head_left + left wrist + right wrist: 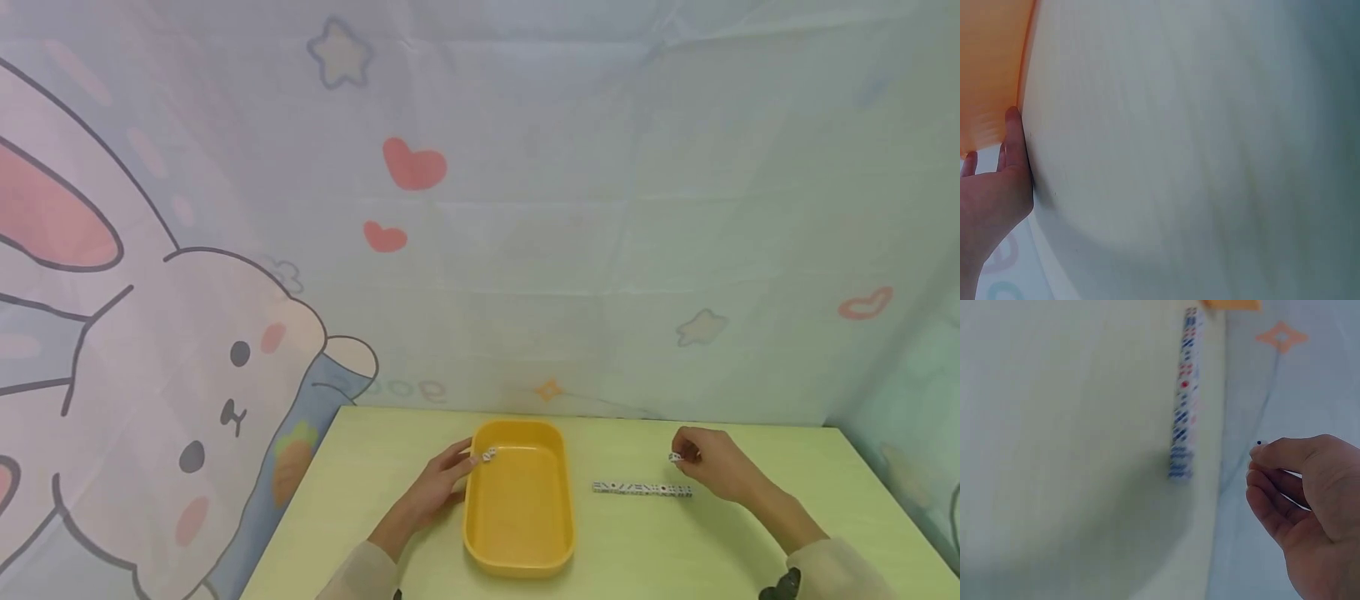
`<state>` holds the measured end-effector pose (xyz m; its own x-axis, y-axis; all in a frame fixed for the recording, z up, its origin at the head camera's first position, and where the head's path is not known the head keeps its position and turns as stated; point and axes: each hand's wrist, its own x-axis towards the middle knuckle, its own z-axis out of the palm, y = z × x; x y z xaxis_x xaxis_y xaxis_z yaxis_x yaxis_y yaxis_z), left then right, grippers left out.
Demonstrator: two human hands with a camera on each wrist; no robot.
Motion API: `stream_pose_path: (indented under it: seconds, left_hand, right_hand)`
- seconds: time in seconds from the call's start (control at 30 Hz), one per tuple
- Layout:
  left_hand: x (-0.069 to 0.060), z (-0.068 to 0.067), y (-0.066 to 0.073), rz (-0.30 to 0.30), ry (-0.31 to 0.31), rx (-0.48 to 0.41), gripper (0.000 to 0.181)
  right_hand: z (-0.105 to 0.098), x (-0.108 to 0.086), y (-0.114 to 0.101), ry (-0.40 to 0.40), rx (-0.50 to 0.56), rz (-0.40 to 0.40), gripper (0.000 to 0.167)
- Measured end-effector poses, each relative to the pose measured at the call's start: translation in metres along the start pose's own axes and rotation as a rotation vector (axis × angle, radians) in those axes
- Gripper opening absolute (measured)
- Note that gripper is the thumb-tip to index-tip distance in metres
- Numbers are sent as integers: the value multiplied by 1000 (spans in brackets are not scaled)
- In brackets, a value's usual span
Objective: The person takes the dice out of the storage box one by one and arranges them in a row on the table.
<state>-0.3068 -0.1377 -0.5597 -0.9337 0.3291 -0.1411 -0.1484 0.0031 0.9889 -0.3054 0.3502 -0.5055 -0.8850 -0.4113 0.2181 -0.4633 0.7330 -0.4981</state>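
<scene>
My right hand (716, 462) is raised a little above the table, to the right of the tray. Between thumb and fingertips it pinches a small white die (675, 457); the right wrist view shows just a sliver of it with a dark dot. Just left of and nearer than that hand lies a straight row of white dice (641, 489) with dark and red pips. My left hand (438, 485) holds the left side of a yellow tray (519, 567), one fingertip over the rim and other fingers along the outer wall. A couple of dice (490, 454) sit inside the tray, near its far left corner.
All of this stands on a pale yellow-green table (795, 467). Behind it hangs a cloth backdrop (570, 208) with a rabbit, hearts and stars, meeting the table's far edge. A similar cloth borders the right side.
</scene>
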Motion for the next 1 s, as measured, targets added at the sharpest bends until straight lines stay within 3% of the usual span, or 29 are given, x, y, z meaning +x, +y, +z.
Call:
stream_pose_path:
  seconds: [0.2, 0.43, 1.0]
  left_hand:
    - [0, -2, 1, -7, -6, -14, 60]
    - [0, -3, 0, -1, -9, -7, 60]
    - [-1, -4, -1, 2, -26, -16, 63]
  right_hand:
    - [8, -22, 27, -13, -22, 53, 19]
    - [19, -34, 44, -12, -36, 6, 23]
    - [20, -38, 32, -40, -27, 49, 21]
